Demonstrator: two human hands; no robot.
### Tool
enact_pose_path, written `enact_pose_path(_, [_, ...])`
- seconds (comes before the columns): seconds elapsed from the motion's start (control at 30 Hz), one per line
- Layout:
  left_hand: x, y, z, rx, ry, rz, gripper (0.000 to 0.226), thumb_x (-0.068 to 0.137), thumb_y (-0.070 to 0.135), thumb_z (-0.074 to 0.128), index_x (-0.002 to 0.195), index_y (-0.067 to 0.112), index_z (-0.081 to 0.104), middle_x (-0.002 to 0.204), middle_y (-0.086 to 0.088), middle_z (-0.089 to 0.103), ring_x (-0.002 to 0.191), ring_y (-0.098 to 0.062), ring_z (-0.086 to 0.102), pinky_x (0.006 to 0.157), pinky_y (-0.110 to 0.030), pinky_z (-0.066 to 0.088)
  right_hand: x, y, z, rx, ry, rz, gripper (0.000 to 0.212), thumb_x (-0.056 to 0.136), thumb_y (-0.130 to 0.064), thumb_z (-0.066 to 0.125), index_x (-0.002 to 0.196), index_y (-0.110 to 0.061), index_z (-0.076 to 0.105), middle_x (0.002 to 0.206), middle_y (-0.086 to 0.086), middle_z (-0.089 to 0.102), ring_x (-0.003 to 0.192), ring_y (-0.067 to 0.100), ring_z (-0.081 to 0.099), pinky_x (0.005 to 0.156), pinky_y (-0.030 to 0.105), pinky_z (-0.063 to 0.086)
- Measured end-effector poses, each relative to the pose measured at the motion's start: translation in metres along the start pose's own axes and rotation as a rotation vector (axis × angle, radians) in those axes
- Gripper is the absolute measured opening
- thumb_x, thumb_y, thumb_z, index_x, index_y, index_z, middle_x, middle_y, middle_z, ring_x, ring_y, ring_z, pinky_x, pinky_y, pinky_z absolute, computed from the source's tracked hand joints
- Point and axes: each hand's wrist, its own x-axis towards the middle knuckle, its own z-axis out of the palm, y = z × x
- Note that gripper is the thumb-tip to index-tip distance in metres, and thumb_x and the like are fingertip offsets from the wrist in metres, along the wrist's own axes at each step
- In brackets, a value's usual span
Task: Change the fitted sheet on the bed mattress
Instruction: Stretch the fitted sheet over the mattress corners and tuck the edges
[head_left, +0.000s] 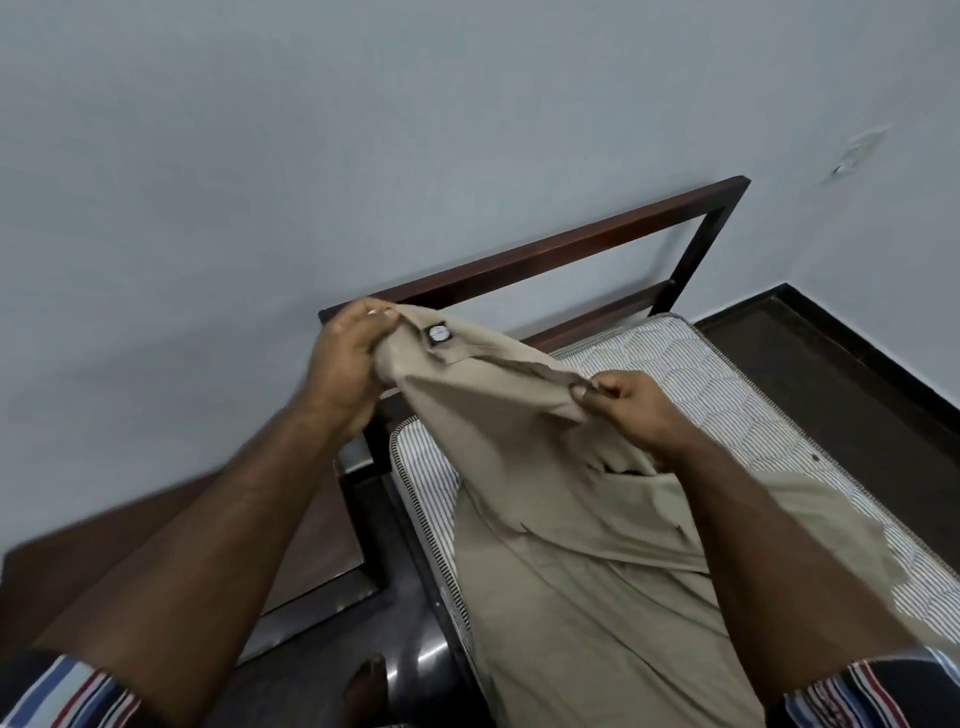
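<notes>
While the tan fitted sheet (571, 561) lies bunched on the striped mattress (717, 395), one corner is lifted up. Its edge is pinched by the right hand (631, 410) and gripped by the curled fingers of the left hand (345, 364). A small round label (438, 334) is seen there; its writing cannot be read. Behind stands the dark wooden bed frame (566, 244).

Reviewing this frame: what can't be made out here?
- Round label on the beige sheet: print too small, head view.
- Whether the sheet has elastic corners: bunched in left hand and right hand.
- Mattress foot end: cut off by the frame edge.
</notes>
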Motion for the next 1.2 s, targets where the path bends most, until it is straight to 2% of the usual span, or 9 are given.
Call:
enact_pose_path(0.1, [0.004,-0.029,-0.056,0.215,0.28,-0.099,0.018,0.09,0.009,0.056,0.077,0.018,0.065,0.077,-0.003,0.065,0.079,-0.026,0.063,0.064,-0.03,0.055,0.005,-0.026,0.007,-0.178,-0.018,-0.136,0.041,0.098,-0.033,0.061,0.063,-0.015,0.051,0.055,-0.013,0.048,0.054,0.005,0.043,0.059,0.031,0.035])
enact_pose_path(0.17, [0.001,-0.044,-0.076,0.663,0.38,-0.082,0.024,0.082,0.023,0.063,0.106,0.018,0.065,0.112,-0.006,0.065,0.113,-0.031,0.06,0.096,-0.04,0.052,0.01,-0.046,0.02,-0.268,0.009,-0.246,0.029,0.099,-0.03,0.059,0.073,-0.017,0.062,0.065,-0.013,0.06,0.064,0.004,0.053,0.064,0.032,0.042])
enact_pose_path(0.3, [-0.016,-0.048,-0.031,0.992,-0.221,0.225,0.088,0.076,0.053,0.071,0.153,0.028,0.035,0.15,0.006,0.044,0.138,-0.01,0.037,0.115,-0.031,0.029,0.017,-0.085,0.055,-0.364,-0.084,-0.365,0.019,0.095,-0.032,0.061,0.093,-0.017,0.073,0.088,-0.005,0.073,0.084,0.014,0.066,0.077,0.037,0.051])
enact_pose_path(0.37, [-0.022,-0.049,-0.002,0.895,-0.453,0.17,0.075,0.081,0.05,0.071,0.147,0.033,0.042,0.14,0.009,0.056,0.13,-0.006,0.05,0.112,-0.034,0.04,0.016,-0.099,0.067,-0.347,-0.13,-0.383,0.017,0.092,-0.032,0.066,0.092,-0.018,0.075,0.086,-0.003,0.074,0.083,0.013,0.067,0.077,0.035,0.052])
enact_pose_path(0.5, [-0.021,-0.047,0.002,0.866,-0.281,0.218,0.01,0.095,0.026,0.062,0.102,0.031,0.067,0.094,0.015,0.071,0.092,-0.002,0.066,0.086,-0.037,0.053,0.012,-0.091,0.058,-0.235,-0.055,-0.368,0.013,0.088,-0.035,0.072,0.085,-0.023,0.072,0.08,-0.009,0.071,0.077,0.005,0.063,0.068,0.025,0.046])
enact_pose_path(0.67, [-0.019,-0.045,-0.014,0.769,-0.129,0.237,0.014,0.1,0.022,0.056,0.092,0.022,0.068,0.083,0.009,0.067,0.078,-0.004,0.06,0.073,-0.026,0.046,0.003,-0.005,0.053,-0.376,-0.086,-0.123,0.011,0.09,-0.033,0.068,0.084,-0.024,0.07,0.077,-0.007,0.068,0.076,0.015,0.063,0.07,0.036,0.05])
enact_pose_path(0.83, [0.001,-0.044,-0.042,0.721,0.057,0.192,0.022,0.099,0.03,0.053,0.079,0.029,0.062,0.075,0.011,0.06,0.073,-0.006,0.054,0.066,-0.023,0.043,0.005,0.027,0.041,-0.434,0.176,-0.035,0.021,0.099,-0.033,0.054,0.084,-0.02,0.06,0.079,0.004,0.067,0.08,0.034,0.063,0.069,0.039,0.046])
enact_pose_path(1.03, [-0.014,-0.026,-0.03,0.849,-0.094,0.299,0.027,0.099,0.038,0.055,0.074,0.029,0.053,0.067,0.013,0.053,0.065,-0.002,0.048,0.062,-0.026,0.038,-0.002,-0.016,-0.002,-0.425,0.63,-0.064,0.016,0.098,-0.025,0.046,0.097,-0.018,0.061,0.089,0.011,0.067,0.095,0.037,0.059,0.087,0.049,0.042])
enact_pose_path(1.2, [-0.033,-0.029,-0.017,1.126,-0.39,0.225,0.029,0.091,0.05,0.066,0.076,0.026,0.059,0.071,0.005,0.061,0.07,-0.011,0.058,0.061,-0.03,0.043,-0.025,-0.018,-0.036,-0.47,0.694,0.005,0.034,0.096,-0.036,0.041,0.11,-0.019,0.066,0.105,0.011,0.071,0.112,0.042,0.052,0.086,0.044,0.045])
